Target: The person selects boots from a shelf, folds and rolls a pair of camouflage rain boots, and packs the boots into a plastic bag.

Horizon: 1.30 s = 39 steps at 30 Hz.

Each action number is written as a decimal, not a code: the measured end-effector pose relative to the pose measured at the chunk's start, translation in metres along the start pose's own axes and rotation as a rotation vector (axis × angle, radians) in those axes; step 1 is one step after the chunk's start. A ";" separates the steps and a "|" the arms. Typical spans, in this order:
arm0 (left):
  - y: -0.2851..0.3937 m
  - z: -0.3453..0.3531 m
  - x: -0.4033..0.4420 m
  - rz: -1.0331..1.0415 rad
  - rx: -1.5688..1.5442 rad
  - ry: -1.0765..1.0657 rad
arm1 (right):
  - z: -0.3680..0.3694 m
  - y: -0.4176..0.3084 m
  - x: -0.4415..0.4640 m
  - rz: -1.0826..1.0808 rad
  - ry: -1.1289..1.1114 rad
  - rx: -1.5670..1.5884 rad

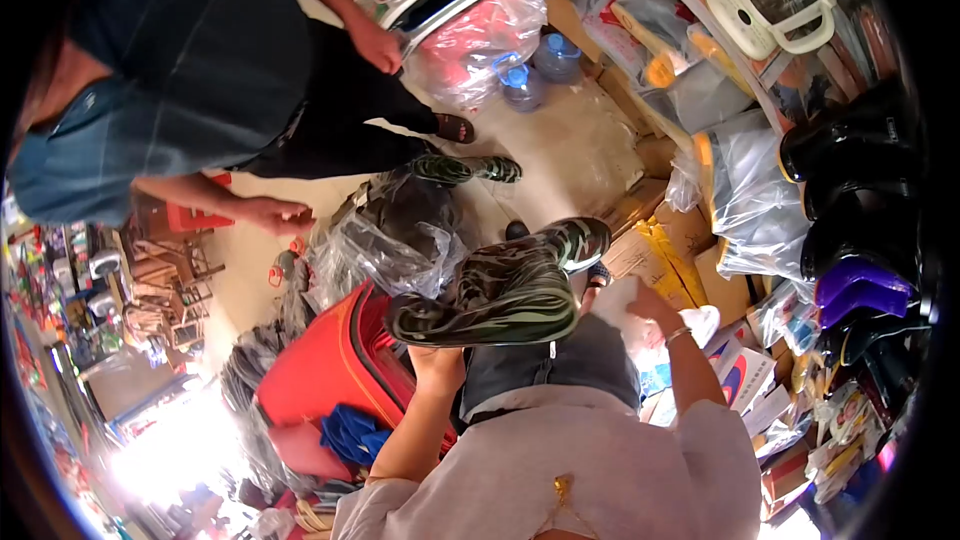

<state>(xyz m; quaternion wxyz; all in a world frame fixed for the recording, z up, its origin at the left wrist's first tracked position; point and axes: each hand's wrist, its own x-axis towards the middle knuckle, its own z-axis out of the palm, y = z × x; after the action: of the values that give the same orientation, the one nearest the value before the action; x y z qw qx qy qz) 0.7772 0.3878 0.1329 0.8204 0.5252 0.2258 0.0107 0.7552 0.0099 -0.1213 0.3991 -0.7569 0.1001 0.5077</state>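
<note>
A: Where are the camouflage boots (pixel 510 285)?
B: Mid-frame, above the wearer's dark trousers (pixel 590 370). The left hand (pixel 438 368) touches their lower left end; its fingers are hidden, so I can't tell how far it closes.
A: The right hand (pixel 655 310)?
B: Right of centre, fingers bent near something white (pixel 618 314). I can't tell whether they grip it.
A: What's in the way?
B: A red suitcase (pixel 315 365) just beside the left arm (pixel 415 435), a crumpled clear bag (pixel 385 255) above that, and cardboard (pixel 690 230) right of centre. Another person (pixel 200 100) fills the upper left, with a sandal (pixel 457 128) on one foot and a single boot (pixel 455 170) at the other leg's end. Black boots (pixel 850 145) crowd the right edge, above a purple pair (pixel 860 285).
A: And containers?
B: At upper centre, a plastic bag (pixel 480 45) holds something red. Blue-capped jugs (pixel 522 90) stand beside it; their contents are unclear.
</note>
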 end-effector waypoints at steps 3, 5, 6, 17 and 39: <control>0.021 0.016 0.027 -0.078 -0.108 0.000 | 0.049 -0.029 0.028 -0.248 -0.163 0.180; 0.039 0.013 0.036 -0.134 -0.139 0.017 | 0.057 -0.061 0.036 -0.198 -0.214 0.447; 0.047 0.005 0.036 -0.127 -0.122 0.061 | 0.053 -0.080 0.039 -0.162 -0.286 0.591; 0.046 -0.029 0.103 -0.111 -0.368 0.073 | 0.022 -0.187 0.032 -0.759 -0.147 1.486; -0.270 -0.184 0.461 0.038 2.422 -0.681 | 0.039 -0.030 -0.022 0.490 0.466 1.235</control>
<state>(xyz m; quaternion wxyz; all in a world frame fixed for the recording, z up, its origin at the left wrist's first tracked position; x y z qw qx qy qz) 1.0620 0.5426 -0.3303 -0.1707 0.9190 -0.1397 -0.3268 0.7352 0.0515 -0.0938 0.5981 -0.4366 0.6206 0.2578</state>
